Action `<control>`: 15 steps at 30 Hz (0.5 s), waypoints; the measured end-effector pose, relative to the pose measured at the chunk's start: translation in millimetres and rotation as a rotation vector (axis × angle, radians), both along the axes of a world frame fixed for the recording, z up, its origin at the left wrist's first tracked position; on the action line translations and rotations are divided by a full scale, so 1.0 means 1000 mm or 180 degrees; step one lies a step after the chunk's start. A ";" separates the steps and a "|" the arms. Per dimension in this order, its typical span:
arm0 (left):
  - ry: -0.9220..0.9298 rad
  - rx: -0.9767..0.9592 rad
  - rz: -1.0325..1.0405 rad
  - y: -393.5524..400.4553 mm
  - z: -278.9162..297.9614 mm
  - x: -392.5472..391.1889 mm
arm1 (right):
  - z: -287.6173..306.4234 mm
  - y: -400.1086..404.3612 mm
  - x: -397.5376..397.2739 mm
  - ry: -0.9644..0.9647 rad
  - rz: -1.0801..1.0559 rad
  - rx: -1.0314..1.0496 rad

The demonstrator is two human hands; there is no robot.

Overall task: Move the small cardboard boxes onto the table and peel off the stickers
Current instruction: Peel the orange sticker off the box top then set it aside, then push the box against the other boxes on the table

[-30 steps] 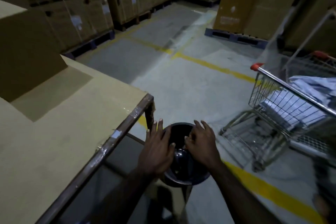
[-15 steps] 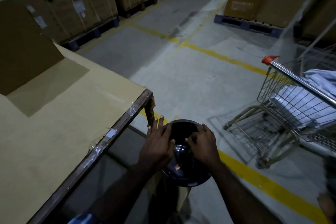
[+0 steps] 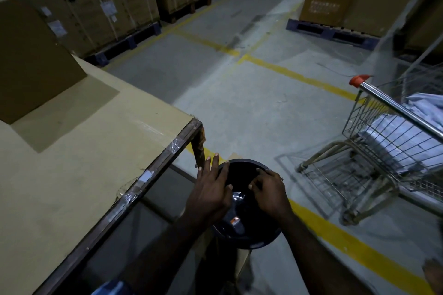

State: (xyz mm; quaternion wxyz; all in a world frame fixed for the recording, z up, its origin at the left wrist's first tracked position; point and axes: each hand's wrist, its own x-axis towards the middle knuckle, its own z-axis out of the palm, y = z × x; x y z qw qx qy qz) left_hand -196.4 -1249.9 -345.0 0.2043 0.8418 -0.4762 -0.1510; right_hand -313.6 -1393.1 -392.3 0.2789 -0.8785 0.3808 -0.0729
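My left hand (image 3: 211,191) hovers over the left rim of a round black bin (image 3: 242,170) with its fingers straight and spread. Over the bin's right side, my right hand (image 3: 271,191) has its fingers curled, thumb and fingertips close together; I see nothing between them. A small orange-and-white scrap (image 3: 235,221) lies inside the bin. The bin stands on the floor just past the corner of the cardboard-topped table (image 3: 72,187). One brown cardboard box (image 3: 31,62) sits on the table at the far left.
A wire shopping cart (image 3: 383,100) holding pale wrapped packets (image 3: 395,136) stands to the right. Tall stacks of cartons on pallets (image 3: 100,7) line the back. Yellow lines (image 3: 287,69) cross the concrete floor between them.
My right hand's fingers went from lying straight on the bin rim to curled over it. The view has tilted slightly; my left hand has hardly moved.
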 end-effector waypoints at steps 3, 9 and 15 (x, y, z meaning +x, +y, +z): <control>0.0032 -0.0019 -0.0002 -0.001 0.000 -0.002 | -0.005 -0.005 -0.002 0.0011 -0.0028 -0.0053; 0.0068 -0.0115 0.0011 0.001 0.004 -0.003 | 0.009 -0.005 0.004 -0.0235 -0.0034 0.0029; -0.0082 -0.0134 0.0055 0.012 0.022 0.009 | 0.048 0.009 0.024 -0.0667 -0.0024 0.0075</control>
